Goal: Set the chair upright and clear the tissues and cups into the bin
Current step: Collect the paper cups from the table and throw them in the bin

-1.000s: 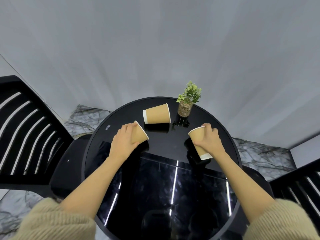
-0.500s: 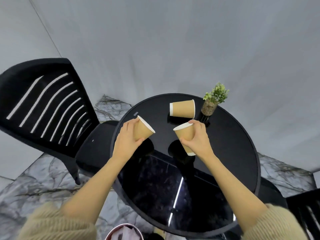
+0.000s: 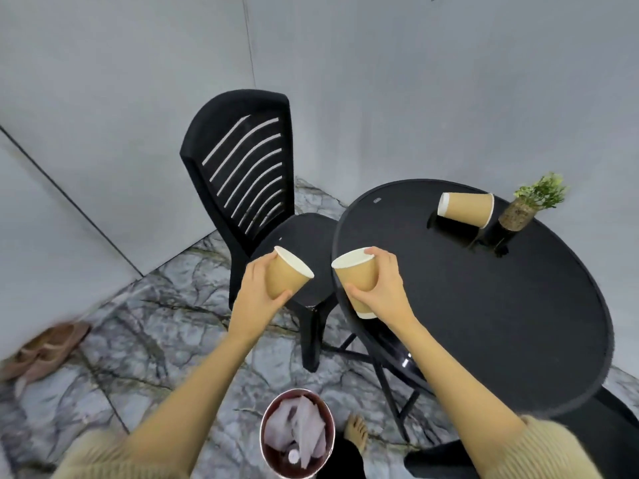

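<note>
My left hand [image 3: 256, 295] grips a brown paper cup [image 3: 288, 276] in the air over the seat of the upright black chair [image 3: 242, 167]. My right hand [image 3: 383, 288] grips a second brown paper cup [image 3: 356, 274] at the left edge of the round black table [image 3: 484, 305]. A third paper cup [image 3: 465, 209] lies on its side at the table's far part. The round bin [image 3: 297, 433] stands on the floor below my arms, with crumpled white tissues [image 3: 301, 430] inside.
A small potted plant [image 3: 529, 202] stands beside the lying cup. A pair of brown shoes [image 3: 45, 347] lies on the marble floor at the left. A bare foot [image 3: 356, 430] is next to the bin. Part of another black chair [image 3: 605, 437] shows at lower right.
Both hands have carried their cups leftward off the table's middle. The view has swung left and down, so the bin and the whole chair now show.
</note>
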### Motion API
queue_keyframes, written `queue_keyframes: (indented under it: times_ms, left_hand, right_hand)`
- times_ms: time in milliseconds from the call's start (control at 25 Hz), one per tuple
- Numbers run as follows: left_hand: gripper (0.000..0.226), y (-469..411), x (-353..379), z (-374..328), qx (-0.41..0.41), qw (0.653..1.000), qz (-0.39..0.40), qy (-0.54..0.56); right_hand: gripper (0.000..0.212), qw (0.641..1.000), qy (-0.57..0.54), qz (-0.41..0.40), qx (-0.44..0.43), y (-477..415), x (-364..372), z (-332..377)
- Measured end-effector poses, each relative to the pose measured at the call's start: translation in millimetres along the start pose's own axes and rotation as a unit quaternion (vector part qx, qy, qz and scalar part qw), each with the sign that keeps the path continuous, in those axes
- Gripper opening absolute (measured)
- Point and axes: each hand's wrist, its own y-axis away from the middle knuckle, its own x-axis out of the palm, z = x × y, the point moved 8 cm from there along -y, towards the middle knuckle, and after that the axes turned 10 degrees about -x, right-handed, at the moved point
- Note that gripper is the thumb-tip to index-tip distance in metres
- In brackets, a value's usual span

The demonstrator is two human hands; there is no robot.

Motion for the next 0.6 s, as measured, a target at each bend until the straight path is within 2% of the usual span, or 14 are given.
queue_keyframes:
  times_ms: [120,320,600]
  left_hand:
    - [0.071,37.7,-18.6,41.6,-0.028,0.999,-0.016,0.014]
    - [0.072,85.6,-8.1,105.5,-0.092,0.995,-0.005,0.031]
    - [0.071,128.6,62.1,199.6,-0.198,0.978,0.011,0.071]
  right_hand:
    - [0.060,0.999,-0.018,0.034,-0.004,31.0,51.7,13.1]
    - [0.062,0.996,-0.014,0.089,0.013,81.4,114.0,1.2]
    - [0.067,0.985,0.001,0.137,0.103,137.7,168.8,-93.2]
